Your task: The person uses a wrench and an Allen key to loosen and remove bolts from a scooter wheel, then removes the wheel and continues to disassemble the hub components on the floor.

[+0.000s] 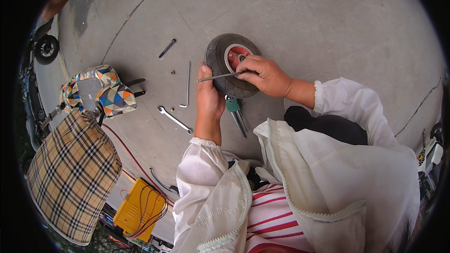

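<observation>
A small black tyre on a red hub point(229, 61) stands on its edge on the concrete floor. My left hand point(208, 96) grips the near side of the tyre. Gripped in my right hand point(265, 75) is a thin metal rod point(218, 77), lying across the tyre's tread with its free tip just above my left thumb. Below the wheel lies a green-handled tool point(236, 112) with metal shafts. Both forearms are in white sleeves.
On the floor to the left lie a hex key point(187, 84), a spanner point(174, 119), a dark rod point(167, 48) and small nuts. Farther left stand a patterned seat point(101, 91), a plaid cushion point(70, 173), a yellow box with wires point(139, 208) and another wheel point(46, 49).
</observation>
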The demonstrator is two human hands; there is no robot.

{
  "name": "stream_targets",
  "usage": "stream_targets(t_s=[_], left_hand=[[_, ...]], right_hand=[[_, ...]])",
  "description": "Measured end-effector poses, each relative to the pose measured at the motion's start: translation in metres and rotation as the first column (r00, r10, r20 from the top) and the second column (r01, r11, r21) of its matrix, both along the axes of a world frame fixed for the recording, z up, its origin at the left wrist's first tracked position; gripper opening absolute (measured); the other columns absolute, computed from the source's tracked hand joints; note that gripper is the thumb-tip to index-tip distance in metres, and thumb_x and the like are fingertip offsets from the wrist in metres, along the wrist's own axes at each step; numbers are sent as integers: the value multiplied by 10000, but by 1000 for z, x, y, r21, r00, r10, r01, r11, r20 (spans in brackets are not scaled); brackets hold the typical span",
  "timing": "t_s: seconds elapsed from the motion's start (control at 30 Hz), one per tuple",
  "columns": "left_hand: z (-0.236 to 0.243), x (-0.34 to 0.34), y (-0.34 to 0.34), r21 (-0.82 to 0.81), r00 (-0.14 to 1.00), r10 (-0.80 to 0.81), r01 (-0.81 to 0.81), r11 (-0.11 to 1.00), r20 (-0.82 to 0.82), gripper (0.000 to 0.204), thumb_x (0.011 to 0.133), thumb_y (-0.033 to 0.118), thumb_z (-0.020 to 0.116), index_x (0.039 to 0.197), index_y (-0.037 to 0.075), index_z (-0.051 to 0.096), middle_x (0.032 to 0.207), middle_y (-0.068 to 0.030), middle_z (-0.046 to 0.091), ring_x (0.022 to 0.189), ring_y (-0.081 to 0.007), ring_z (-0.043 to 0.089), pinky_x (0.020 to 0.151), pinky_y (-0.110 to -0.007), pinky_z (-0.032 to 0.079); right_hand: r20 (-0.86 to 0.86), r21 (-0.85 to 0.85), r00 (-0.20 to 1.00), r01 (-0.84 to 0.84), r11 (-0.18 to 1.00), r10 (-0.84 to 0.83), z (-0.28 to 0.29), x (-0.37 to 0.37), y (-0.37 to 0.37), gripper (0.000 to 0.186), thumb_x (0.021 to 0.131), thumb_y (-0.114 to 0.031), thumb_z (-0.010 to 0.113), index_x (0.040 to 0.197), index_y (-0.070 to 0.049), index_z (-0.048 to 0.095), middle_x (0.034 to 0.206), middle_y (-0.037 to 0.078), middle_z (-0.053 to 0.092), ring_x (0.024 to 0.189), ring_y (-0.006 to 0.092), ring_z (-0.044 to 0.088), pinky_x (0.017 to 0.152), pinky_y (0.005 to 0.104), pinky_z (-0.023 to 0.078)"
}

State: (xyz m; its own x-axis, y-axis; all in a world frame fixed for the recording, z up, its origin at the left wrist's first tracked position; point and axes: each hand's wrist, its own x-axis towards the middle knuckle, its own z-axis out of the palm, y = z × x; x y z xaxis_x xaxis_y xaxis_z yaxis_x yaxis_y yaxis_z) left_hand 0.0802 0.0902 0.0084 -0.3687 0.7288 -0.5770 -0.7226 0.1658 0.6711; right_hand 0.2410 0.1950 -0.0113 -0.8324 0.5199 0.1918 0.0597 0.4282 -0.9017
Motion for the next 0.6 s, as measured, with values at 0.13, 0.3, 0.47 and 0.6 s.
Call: stream_targets(t_s=[0.13, 0.3, 0.47, 0.6], left_hand=[[-4, 6, 7, -56, 994, -33, 27, 998, -106, 447, 1066, 349, 361, 1389, 47, 426, 1312, -107, 567, 1168, -212, 572, 1028, -387, 453], [3, 6, 13, -100, 998, -34, 27, 995, -61, 441, 1037, 306, 471, 1369, 18, 425, 1295, -118, 574, 1162, -214, 576, 1020, -375, 456], [-9, -4, -3, -330, 979, -132, 74, 941, -157, 541, 889, 108, 686, 1332, -20, 403, 1245, -172, 579, 1112, -253, 602, 957, -373, 501], [-23, -15, -18, -367, 991, -103, 66, 928, -82, 571, 883, 105, 683, 1332, -31, 358, 1225, -184, 572, 1095, -266, 603, 937, -380, 517]], right_hand=[[65, -201, 998, 37, 979, -25, 7, 9, -1, 109, 895, -95, 648, 990, -43, 636, 902, 91, 657, 819, 222, 634, 744, 340, 496], [336, -414, 881, 456, 788, -334, -17, 17, 12, 162, 933, -135, 617, 1048, -21, 625, 879, 117, 685, 771, 228, 656, 705, 342, 509], [245, 48, 853, 464, 884, -461, -2, 31, 28, 155, 910, -131, 638, 1025, -38, 683, 916, 128, 705, 780, 253, 674, 680, 345, 520], [162, -84, 922, 369, 925, -353, 41, 27, 35, 141, 880, -106, 674, 1005, -49, 706, 939, 108, 708, 793, 239, 669, 711, 334, 518]])
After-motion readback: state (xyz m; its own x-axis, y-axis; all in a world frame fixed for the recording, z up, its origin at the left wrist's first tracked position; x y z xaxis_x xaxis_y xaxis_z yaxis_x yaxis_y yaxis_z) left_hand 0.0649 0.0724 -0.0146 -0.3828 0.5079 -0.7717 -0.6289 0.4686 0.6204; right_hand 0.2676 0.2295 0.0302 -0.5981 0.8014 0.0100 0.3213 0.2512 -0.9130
